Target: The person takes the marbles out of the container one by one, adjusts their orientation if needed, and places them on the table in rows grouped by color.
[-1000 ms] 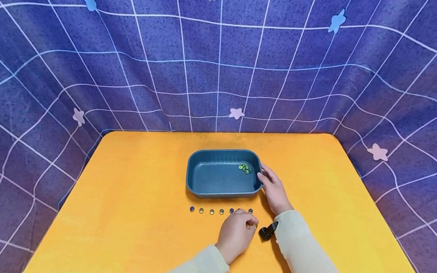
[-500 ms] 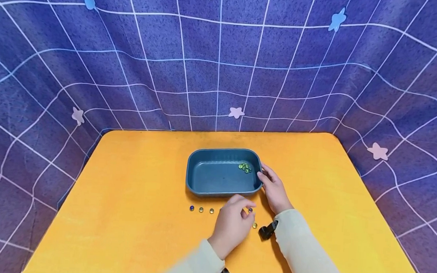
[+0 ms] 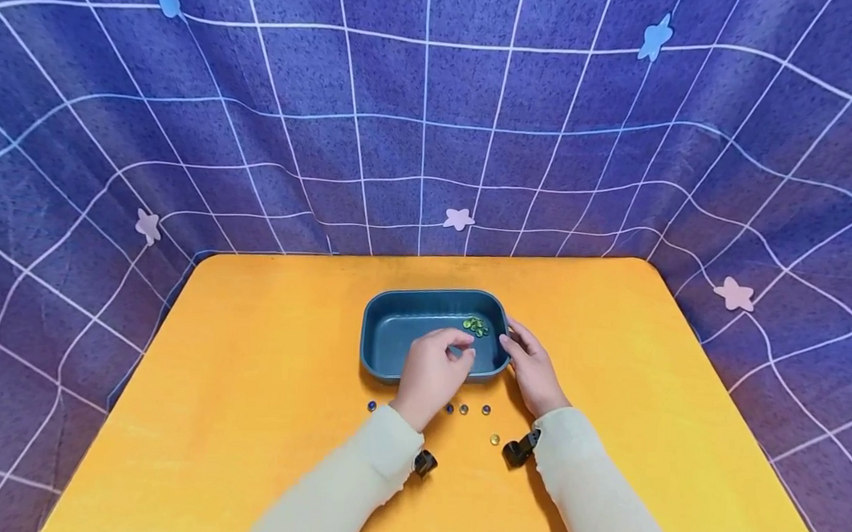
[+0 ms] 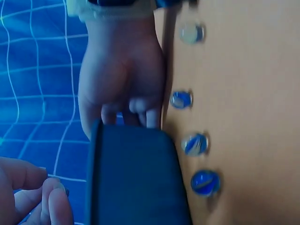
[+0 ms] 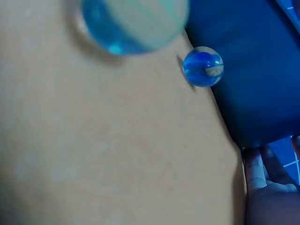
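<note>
My right hand (image 3: 536,376) holds the right end of a dark blue-green rectangular box (image 3: 398,375), thumb at the rim and fingers along the outside; the left wrist view shows the same hold. Over the front part of the box hovers my left hand (image 3: 431,371), thumb and index fingertips close together, a small gap between them and no marble visible there. Several green marbles (image 3: 476,326) lie in the right part of the box. In front of it, blue-tinged marbles (image 3: 487,410) form a row, partly hidden by my left wrist. One yellowish marble (image 3: 495,440) sits nearer, off the row.
The orange tabletop (image 3: 269,354) carries the box near its centre. A purple-blue curtain (image 3: 417,153) with a white grid and stars hangs behind and at both sides. Black wrist cameras (image 3: 425,463) are strapped to the wrists.
My left hand has left the yellowish marble on the table and moved forward and left, past the row and over the box. The right hand stays at the box's right end.
</note>
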A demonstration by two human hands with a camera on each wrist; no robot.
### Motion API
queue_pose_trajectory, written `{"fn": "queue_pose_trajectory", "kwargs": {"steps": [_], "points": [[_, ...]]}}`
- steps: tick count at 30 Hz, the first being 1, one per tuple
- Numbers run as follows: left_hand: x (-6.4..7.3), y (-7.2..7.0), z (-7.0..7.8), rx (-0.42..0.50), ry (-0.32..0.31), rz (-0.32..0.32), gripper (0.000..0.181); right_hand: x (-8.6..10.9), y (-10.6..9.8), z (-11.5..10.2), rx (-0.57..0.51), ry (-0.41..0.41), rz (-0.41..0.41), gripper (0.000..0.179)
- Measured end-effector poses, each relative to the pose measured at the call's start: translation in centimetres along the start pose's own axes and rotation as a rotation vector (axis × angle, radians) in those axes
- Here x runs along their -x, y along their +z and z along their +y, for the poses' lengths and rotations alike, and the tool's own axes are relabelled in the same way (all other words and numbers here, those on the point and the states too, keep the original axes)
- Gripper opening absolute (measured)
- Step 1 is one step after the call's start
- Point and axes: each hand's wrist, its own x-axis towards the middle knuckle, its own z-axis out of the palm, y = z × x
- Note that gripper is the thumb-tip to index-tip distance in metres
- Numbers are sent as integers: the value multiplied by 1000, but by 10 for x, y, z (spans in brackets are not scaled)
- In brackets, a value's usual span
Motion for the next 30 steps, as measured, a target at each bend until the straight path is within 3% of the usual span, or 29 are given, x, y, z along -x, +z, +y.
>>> {"fn": "queue_pose_trajectory", "kwargs": {"steps": [10,17,30], "points": [[-32,11,-12,-19,-100,-57,19,-2,-1,-2,23,7,-14,51],[-52,24,-20,-85,-168,-93,19,-1,-1,-3,37,21,-16,50],[-76,42,-28,-77,-272,-132,18,0,-3,-3,41,24,-22,50]]}}
